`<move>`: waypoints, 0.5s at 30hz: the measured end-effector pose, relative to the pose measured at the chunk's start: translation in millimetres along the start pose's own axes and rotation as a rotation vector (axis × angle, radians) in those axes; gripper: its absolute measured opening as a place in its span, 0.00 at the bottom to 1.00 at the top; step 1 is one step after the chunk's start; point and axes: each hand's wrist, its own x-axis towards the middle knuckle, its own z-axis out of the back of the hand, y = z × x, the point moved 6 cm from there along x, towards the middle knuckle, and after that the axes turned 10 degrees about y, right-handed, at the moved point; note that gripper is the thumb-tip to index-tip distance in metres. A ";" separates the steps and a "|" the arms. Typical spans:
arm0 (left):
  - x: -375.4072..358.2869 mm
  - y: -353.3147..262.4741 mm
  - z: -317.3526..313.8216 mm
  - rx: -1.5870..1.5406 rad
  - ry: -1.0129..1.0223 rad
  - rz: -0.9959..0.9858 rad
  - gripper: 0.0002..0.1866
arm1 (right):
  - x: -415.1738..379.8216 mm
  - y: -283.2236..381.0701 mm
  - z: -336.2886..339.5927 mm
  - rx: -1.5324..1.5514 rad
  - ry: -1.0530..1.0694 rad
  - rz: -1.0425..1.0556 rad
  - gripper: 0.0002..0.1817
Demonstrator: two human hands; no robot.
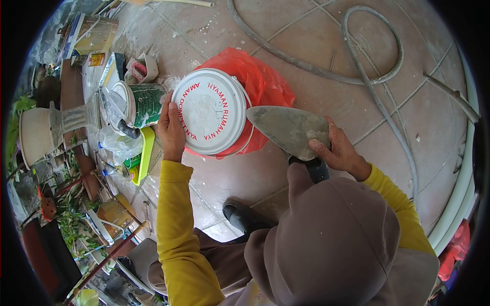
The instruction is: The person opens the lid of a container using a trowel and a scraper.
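Note:
A white paint bucket (210, 111) with red lettering round its lid stands on the tiled floor, its lid on. My left hand (171, 128) grips the lid's left rim, fingers along the side. A red plastic bag (265, 81) lies crumpled under and behind the bucket. In my right hand (341, 149) is a trowel (286, 125), held by the wide end of its grey, cement-stained blade. The blade's tip points left and reaches close to the bucket's wire handle (250, 125). Part of the trowel's dark grip is hidden behind the head covering.
Left of the bucket are a green tin (145, 104) with a knife (120, 115) on top, a yellow-green tray (145, 155) and a plastic bag (120, 145). A grey hose (375, 94) loops over the floor at right. A dark boot (242, 217) stands below.

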 end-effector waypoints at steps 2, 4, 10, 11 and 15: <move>0.1 0.7 0.4 0.002 0.002 -0.008 0.23 | 0.8 0.4 -0.1 0.023 0.010 -0.006 0.44; 0.4 0.2 0.6 0.008 0.003 -0.013 0.23 | 1.9 -2.2 -0.1 0.043 0.031 -0.019 0.43; 0.6 -0.1 0.7 0.008 -0.001 -0.014 0.22 | 4.9 9.7 3.0 0.093 0.062 0.012 0.42; 0.2 -0.2 0.7 0.008 -0.002 -0.014 0.22 | 4.8 8.8 2.7 0.078 0.060 0.008 0.42; 0.2 0.0 0.6 0.000 0.002 -0.017 0.22 | 4.5 1.0 1.3 0.029 0.052 -0.003 0.42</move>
